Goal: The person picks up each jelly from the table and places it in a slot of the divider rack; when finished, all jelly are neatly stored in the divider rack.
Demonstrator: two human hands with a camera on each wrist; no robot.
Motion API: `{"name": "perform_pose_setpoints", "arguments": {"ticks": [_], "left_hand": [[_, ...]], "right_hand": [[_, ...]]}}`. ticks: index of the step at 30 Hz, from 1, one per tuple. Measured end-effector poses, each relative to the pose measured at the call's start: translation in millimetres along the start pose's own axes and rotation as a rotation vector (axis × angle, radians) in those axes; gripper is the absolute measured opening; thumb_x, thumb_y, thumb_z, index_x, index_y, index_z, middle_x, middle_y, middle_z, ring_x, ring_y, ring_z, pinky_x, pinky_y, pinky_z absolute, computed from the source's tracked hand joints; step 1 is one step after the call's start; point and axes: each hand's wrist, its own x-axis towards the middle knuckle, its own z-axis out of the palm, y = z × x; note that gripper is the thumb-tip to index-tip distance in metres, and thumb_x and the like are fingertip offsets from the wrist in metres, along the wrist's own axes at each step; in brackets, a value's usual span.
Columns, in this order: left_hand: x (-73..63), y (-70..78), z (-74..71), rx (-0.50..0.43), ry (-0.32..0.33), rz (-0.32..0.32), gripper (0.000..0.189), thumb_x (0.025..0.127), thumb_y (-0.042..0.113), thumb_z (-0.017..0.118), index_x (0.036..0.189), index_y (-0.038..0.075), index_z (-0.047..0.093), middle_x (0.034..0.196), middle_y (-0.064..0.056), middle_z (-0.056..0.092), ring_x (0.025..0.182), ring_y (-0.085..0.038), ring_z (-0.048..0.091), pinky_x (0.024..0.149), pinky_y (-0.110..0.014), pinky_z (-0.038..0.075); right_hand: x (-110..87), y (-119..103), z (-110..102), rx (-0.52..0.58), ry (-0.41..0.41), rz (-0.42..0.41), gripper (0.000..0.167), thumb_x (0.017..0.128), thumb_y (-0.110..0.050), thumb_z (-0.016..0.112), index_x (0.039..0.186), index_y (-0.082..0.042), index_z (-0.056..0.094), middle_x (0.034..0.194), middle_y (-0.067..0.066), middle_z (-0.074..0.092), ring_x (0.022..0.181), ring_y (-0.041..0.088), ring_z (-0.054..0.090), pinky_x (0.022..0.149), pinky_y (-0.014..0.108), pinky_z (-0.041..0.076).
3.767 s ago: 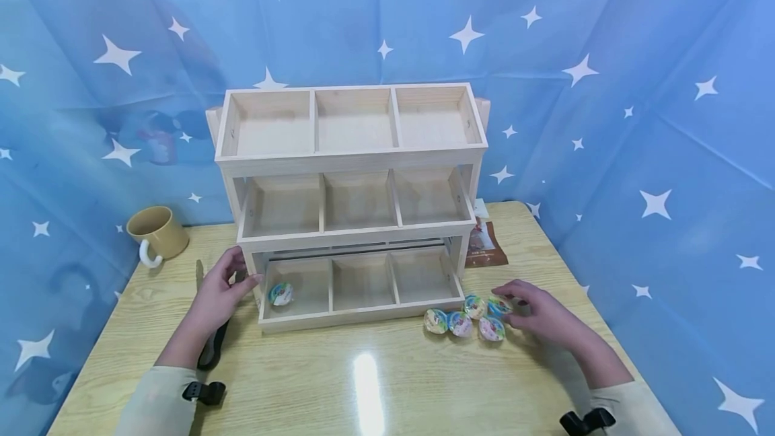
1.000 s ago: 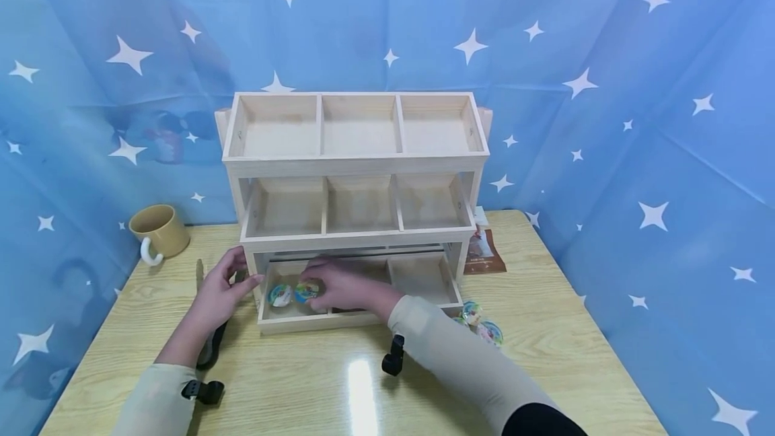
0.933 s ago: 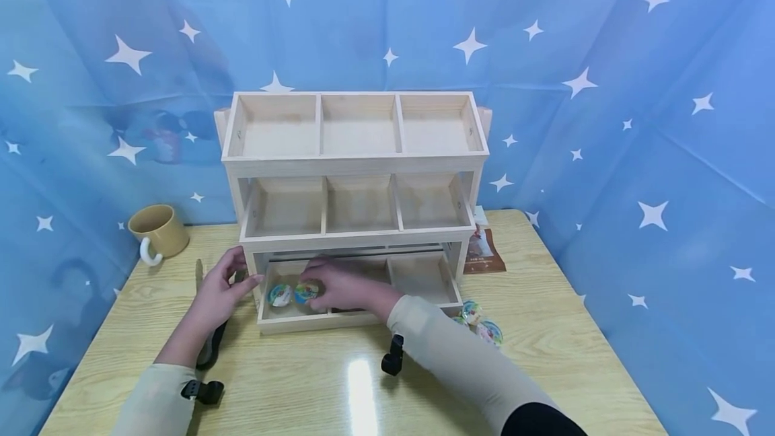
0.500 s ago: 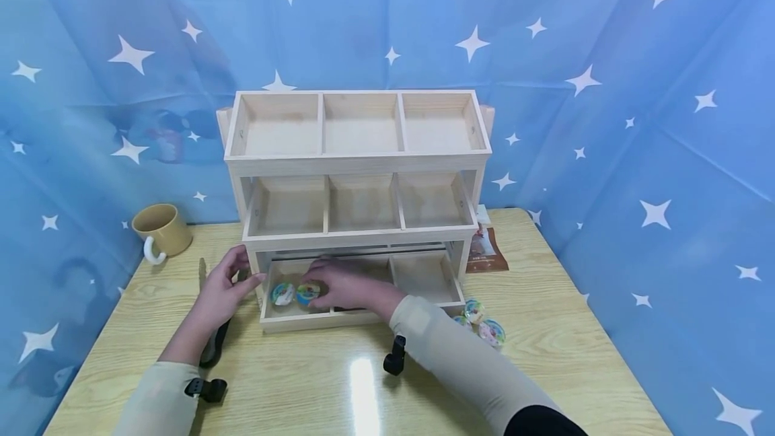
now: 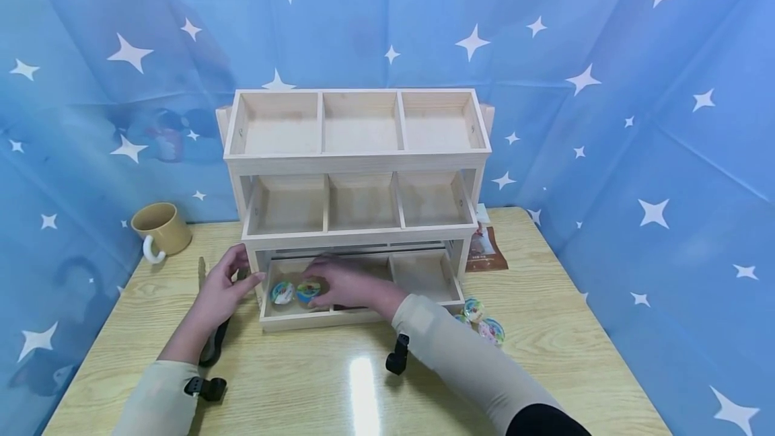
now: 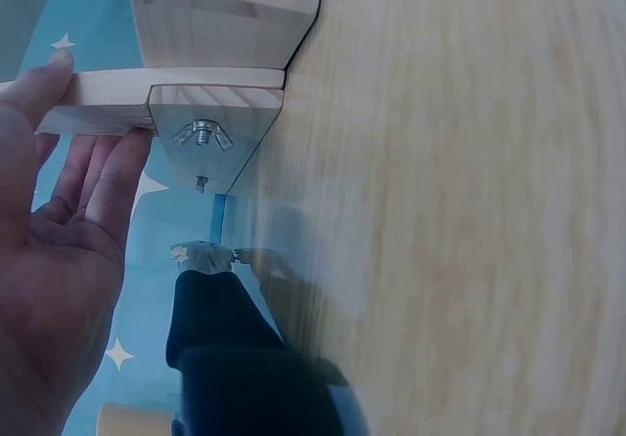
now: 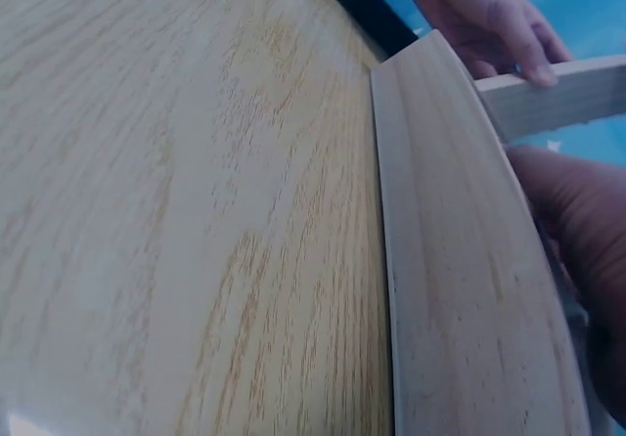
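- Blue cloth with stars (image 5: 375,19) hangs behind the desk (image 5: 303,382).
- One round cup (image 5: 307,291), showing no long axis, lies in the bottom tray (image 5: 297,321), left compartment, just right of another cup (image 5: 282,293).
- Right hand (image 5: 348,284), the nearer, pinches it from the right.
- Left hand (image 5: 220,291) grips the side post (image 6: 110,89), beyond the other cup.

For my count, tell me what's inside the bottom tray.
The left compartment holds two small cups, one pinched by the right hand. The right compartment shows only bare wood. The hand covers much of the middle compartment; anything beneath is hidden.
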Motion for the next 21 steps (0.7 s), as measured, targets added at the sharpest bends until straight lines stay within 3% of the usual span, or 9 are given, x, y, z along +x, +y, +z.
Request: {"name": "perform_pose_setpoints", "arguments": {"ticks": [9,16,21], "left_hand": [[0.1,2.5,-0.1,0.0,-0.003,-0.002,0.065,0.108,0.014,0.075,0.165,0.009,0.045,0.146,-0.019,0.062,0.122,-0.007,0.058,0.108,-0.06,0.045],[1.1,3.4,0.5,0.014,-0.003,-0.001,0.064,0.108,0.015,0.076,0.164,0.009,0.045,0.146,-0.018,0.063,0.122,-0.012,0.059,0.108,-0.06,0.045],[0.4,2.7,0.5,0.02,0.002,0.003,0.062,0.109,0.016,0.075,0.163,0.009,0.046,0.146,-0.017,0.063,0.123,-0.014,0.059,0.107,-0.059,0.045]], "right_hand": [[-27.6,-3.6,-17.3,0.078,0.124,-0.023,0.057,0.096,-0.035,0.089,0.145,-0.012,0.071,0.145,-0.002,0.068,0.136,0.015,0.06,0.117,0.029,0.045],[-70.2,-1.7,-33.1,0.126,0.192,0.001,0.056,0.095,-0.03,0.09,0.143,-0.008,0.071,0.148,0.008,0.068,0.141,0.025,0.059,0.121,0.046,0.045],[-106.5,2.1,-43.7,0.125,0.221,0.024,0.051,0.095,-0.029,0.089,0.14,-0.01,0.072,0.145,0.007,0.069,0.14,0.027,0.059,0.122,0.054,0.043]]}}
